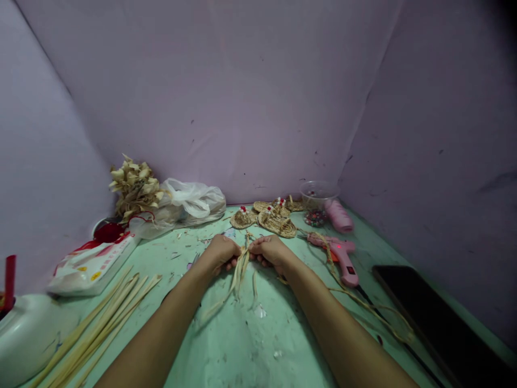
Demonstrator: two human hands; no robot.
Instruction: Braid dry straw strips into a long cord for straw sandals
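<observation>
My left hand (222, 252) and my right hand (268, 251) meet near the middle of the green table, both with fingers closed. Between them is a small bundle of pale dried straw strips (241, 268), pinched from either side. Its loose ends hang down toward me, and a short twisted tip pokes up above my fingers. Just beyond my hands lie several small woven straw slippers (278, 223) trimmed with red and white beads. A twisted straw cord (332, 269) trails to the right, past my right wrist.
On the right are a pink glue gun (341, 253) with a lit red light, a black phone (428, 312), a pink thread spool (339, 216) and a clear bead cup (317, 202). Long straw strips (100, 328), a tissue pack (95, 269) and a white plastic bag (194, 199) lie left.
</observation>
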